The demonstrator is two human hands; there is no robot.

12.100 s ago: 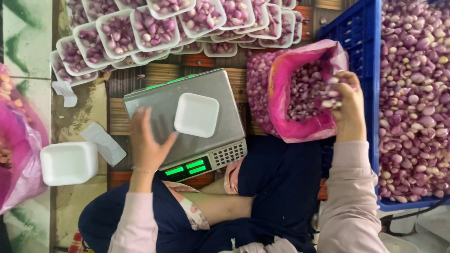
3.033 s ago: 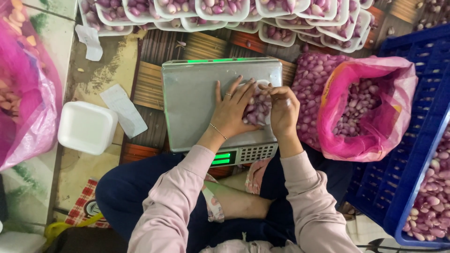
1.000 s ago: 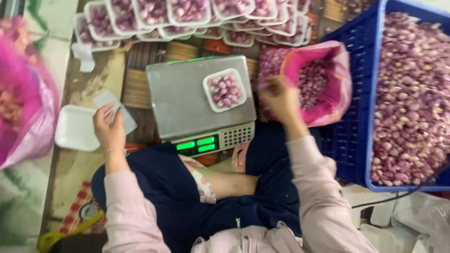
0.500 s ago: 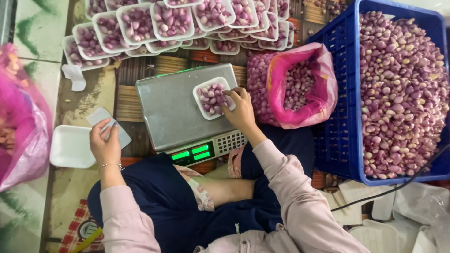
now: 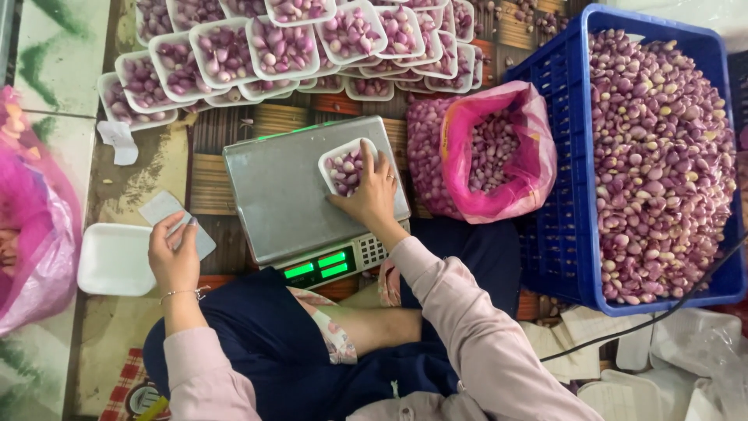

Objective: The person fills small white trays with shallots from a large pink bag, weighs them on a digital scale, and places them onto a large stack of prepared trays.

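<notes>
A small white foam tray of purple shallots (image 5: 345, 166) sits on the steel platform of a grey electronic weighing scale (image 5: 296, 195), near its far right corner, and the scale stands on a floor of worn tiles and striped woven matting (image 5: 210, 187) in front of a seated person in dark trousers and pink sleeves. Beyond the scale, rows of filled white foam trays of shallots (image 5: 288, 43) lie packed edge to edge. Just right of the scale a pink plastic bag of peeled shallots (image 5: 499, 152) gapes open, and beside it a large blue plastic crate (image 5: 580, 257) is heaped with more shallots. At the left, an empty white foam tray (image 5: 113, 260) lies on the floor near a bulging pink plastic sack (image 5: 35, 226), with a scrap of white paper (image 5: 118, 140) further off. The right hand (image 5: 374, 195) rests over the near right edge of the tray on the scale, fingers spread and touching its rim and contents. The left hand (image 5: 173, 253) pinches a flat pale grey card (image 5: 167, 214), thumb and fingers closed on it, just beside the empty tray.
</notes>
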